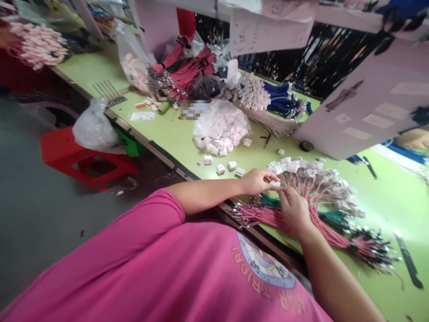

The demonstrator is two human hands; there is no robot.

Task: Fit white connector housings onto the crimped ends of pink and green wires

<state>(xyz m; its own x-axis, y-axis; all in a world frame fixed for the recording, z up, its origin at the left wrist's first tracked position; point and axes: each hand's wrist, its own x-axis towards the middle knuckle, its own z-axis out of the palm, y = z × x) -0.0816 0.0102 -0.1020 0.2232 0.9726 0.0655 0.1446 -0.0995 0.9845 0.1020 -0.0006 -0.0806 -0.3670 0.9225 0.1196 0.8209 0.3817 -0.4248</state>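
While both hands met near the front edge of the bench (174, 134), the left hand (258, 181) pinched a white plug (275, 183), its grip closed on it. The right hand (295, 208) touched the same plug; whether its grip held anything I could not tell. Beneath lay pink wires (331, 235). The plug looked light, hard and slippery, the wires limp, best held just behind the plug.

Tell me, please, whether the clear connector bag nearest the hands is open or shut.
Open: the clear bag spills white connectors from its mouth onto the green table.
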